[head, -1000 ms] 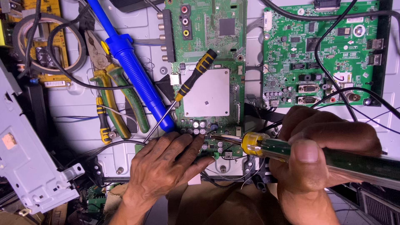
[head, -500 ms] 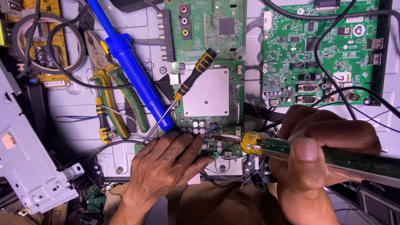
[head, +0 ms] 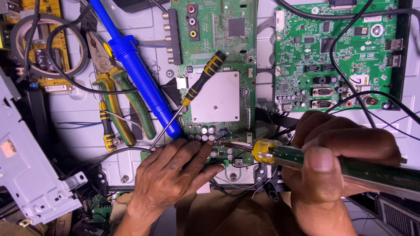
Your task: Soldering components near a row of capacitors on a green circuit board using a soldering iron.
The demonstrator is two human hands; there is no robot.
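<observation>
My right hand [head: 332, 153] grips a soldering iron [head: 280, 154] with a green handle and yellow collar; its metal tip points left at a cluster of small silver capacitors [head: 204, 133] on the lower edge of a green circuit board [head: 214, 65]. My left hand [head: 173, 172] rests flat on that board's lower edge, fingertips beside the capacitors, holding nothing. A black and yellow screwdriver [head: 199, 85] lies diagonally across the board's white square plate [head: 216, 98].
A blue desoldering pump [head: 135, 70] lies diagonally left of the board, beside green and yellow pliers [head: 116, 105]. A second green board [head: 337, 48] sits top right under black cables. A tape roll [head: 46, 43] is top left, a grey metal bracket [head: 26, 175] at left.
</observation>
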